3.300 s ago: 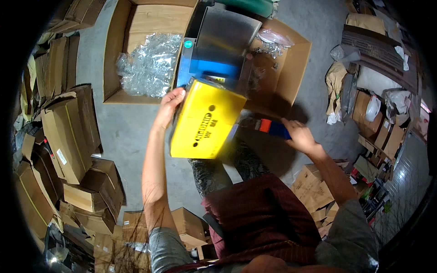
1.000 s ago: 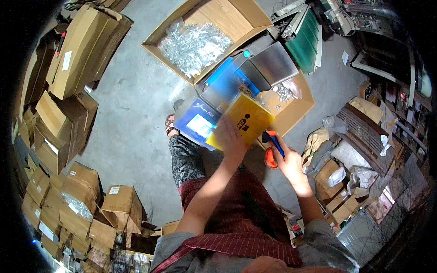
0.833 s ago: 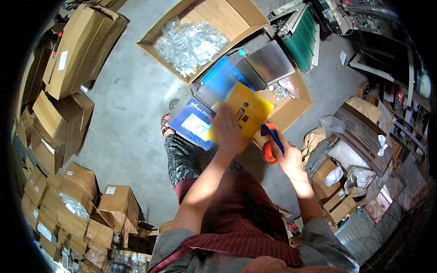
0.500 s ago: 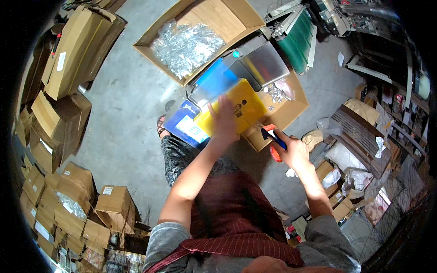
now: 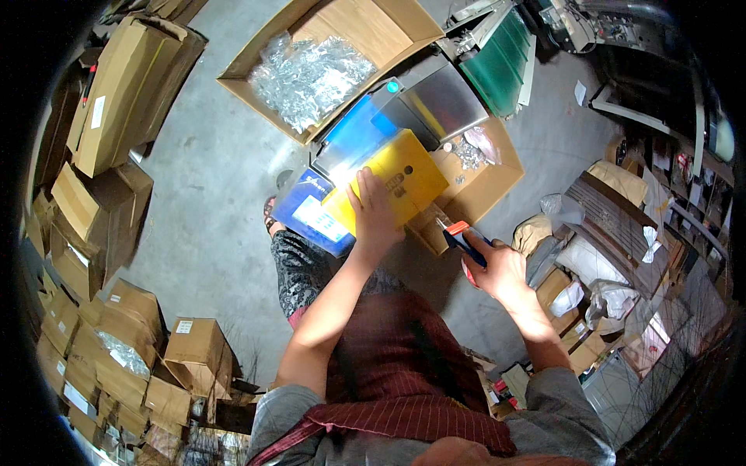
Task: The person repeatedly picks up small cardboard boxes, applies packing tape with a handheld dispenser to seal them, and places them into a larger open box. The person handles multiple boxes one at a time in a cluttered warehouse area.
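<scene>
A flat yellow box [image 5: 420,175] with dark print lies tilted over a blue box [image 5: 291,206] with a white label. My left hand [image 5: 374,210] rests on its near left part, fingers stretched out over the yellow surface. My right hand [image 5: 501,268] is closed around an orange-and-dark-blue hand tool [image 5: 465,237] with a pointed light tip and a red lower part. That tip stands just right of the yellow box's lower right corner. The tool's exact kind is hard to make out, as my fingers cover much of it.
Beyond the yellow box sit a bright blue bin [image 5: 357,128] and a grey metallic container [image 5: 444,101]. A carton [image 5: 396,35] holds many clear plastic packets; another carton [image 5: 497,182] holds small metal pieces. Stacked cartons [image 5: 128,311] line the left; wrapped bundles [image 5: 590,264] lie at right.
My left hand has come to rest on the yellow box, no longer blurred. My right hand has turned the tool slightly, and its tip now shows. The whole view has shifted a little.
</scene>
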A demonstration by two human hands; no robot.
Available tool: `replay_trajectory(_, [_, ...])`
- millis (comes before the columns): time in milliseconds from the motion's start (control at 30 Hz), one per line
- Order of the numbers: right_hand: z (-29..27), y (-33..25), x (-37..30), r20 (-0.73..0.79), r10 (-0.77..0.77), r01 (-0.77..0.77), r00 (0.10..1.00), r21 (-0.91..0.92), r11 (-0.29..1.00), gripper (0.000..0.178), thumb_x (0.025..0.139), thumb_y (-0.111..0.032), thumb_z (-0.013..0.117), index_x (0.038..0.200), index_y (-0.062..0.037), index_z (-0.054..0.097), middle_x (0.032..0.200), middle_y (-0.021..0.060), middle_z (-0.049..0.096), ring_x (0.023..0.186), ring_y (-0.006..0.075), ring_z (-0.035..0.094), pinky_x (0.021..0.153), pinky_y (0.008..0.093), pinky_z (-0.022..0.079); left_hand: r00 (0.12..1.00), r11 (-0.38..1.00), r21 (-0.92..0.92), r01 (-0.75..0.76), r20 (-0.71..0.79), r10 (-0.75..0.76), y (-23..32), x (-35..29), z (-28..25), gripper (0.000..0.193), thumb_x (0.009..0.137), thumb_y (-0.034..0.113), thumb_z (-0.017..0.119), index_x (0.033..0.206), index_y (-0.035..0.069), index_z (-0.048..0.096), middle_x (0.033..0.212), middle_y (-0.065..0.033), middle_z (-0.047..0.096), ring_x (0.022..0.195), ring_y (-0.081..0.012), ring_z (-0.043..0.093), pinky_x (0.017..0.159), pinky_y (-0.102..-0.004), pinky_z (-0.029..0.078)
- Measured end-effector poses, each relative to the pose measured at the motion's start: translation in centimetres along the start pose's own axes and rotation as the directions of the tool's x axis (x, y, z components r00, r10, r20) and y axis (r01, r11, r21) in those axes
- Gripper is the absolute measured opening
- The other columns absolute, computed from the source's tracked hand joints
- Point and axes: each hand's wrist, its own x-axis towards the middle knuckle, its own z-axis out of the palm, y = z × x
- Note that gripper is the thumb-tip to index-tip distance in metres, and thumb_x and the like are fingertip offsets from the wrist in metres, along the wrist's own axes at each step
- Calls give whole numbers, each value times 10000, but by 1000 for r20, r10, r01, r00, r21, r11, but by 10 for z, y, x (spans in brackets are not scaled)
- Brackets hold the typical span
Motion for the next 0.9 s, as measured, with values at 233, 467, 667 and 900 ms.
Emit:
replay_trajectory(233, [-31, -6, -26, -20, -55, 54, 998, -65, 996, 474, 844, -341, 743, 1309, -271, 684, 747, 151, 627, 655, 353, 666, 613, 450, 532, 998, 995, 96, 9, 60, -15, 7, 6, -15, 1081, 692, 520, 707, 1480, -133, 357, 1596, -373, 174, 1512, -517, 108, 1193, -705, 65])
replay_trajectory(467, [-58, -6, -63, -62, -113, 110, 992, -50, 993, 518, 808, -289, 749, 1319, -286, 665, 815, 169, 643, 653, 358, 668, 593, 468, 552, 999, 963, 268, 38, -2, -39, 14, 6, -9, 1325, 562, 739, 750, 1488, -124, 360, 1594, -359, 223, 1507, -507, 174, 1180, -717, 148])
replay_trajectory(667, [19, 28, -13, 32, -171, 173, 985, -255, 951, 494, 827, -281, 699, 1316, -256, 642, 798, 158, 660, 658, 358, 671, 588, 454, 531, 997, 963, 267, 26, 69, -46, 16, 9, -3, 1353, 540, 730, 767, 1505, -115, 338, 1614, -362, 166, 1520, -505, 135, 1157, -751, 134])
replay_trajectory(900, [80, 30, 56, 76, -221, 229, 972, -134, 964, 337, 837, -261, 690, 1143, -121, 668, 816, 163, 716, 821, 343, 720, 706, 482, 568, 998, 978, 201, 57, -11, -56, 17, 8, -1, 1341, 534, 651, 780, 1506, -143, 308, 1617, -377, 137, 1529, -511, 95, 1150, -759, 110])
